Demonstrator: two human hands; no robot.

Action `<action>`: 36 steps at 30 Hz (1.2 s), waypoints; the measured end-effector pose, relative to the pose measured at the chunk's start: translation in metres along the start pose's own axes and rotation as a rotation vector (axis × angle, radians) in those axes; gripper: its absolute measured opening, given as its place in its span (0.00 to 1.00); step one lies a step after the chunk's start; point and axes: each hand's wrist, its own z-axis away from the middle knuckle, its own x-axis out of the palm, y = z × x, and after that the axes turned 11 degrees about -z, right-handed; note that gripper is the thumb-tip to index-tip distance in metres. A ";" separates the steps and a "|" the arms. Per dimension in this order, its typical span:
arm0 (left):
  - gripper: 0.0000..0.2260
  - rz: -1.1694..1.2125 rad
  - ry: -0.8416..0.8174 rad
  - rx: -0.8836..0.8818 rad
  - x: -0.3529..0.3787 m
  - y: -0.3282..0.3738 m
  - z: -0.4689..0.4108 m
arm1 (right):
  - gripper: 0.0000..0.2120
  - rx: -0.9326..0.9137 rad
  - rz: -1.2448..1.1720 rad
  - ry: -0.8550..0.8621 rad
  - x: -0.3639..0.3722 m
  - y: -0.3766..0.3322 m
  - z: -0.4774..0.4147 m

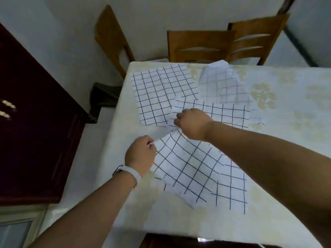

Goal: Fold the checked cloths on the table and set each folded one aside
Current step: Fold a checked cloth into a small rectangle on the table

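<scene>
A dark red cabinet (35,122) stands at the left, and a dark green bag-like thing (103,97) sits on the floor just beside the table (277,140); what it holds cannot be told. The left hand (140,154), with a white wristband (129,173), pinches one corner of the nearest checked cloth (189,169) in curled fingers. The right hand (192,123) grips the same cloth's edge, its fingers curled under, so the edge runs taut between both hands. The rest of that cloth lies rumpled on the table. Beyond it a flat checked cloth (157,93), a second checked cloth (229,111) and a paler cloth (223,85) overlap. The table cover is cream with faint flowers. Three wooden chairs (200,45) stand at the far side.
</scene>
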 end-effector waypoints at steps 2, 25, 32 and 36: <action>0.05 -0.058 0.031 0.085 -0.005 0.009 0.005 | 0.14 0.062 -0.033 0.011 -0.001 0.005 0.018; 0.03 -0.394 -0.190 0.619 0.131 0.038 0.085 | 0.11 0.300 -0.242 -0.114 0.141 0.019 0.144; 0.03 -0.445 -0.253 0.674 0.145 0.030 0.087 | 0.16 0.311 -0.302 -0.196 0.148 0.023 0.145; 0.09 -0.520 -0.299 0.756 0.141 0.029 0.083 | 0.21 0.357 -0.373 -0.211 0.155 0.022 0.149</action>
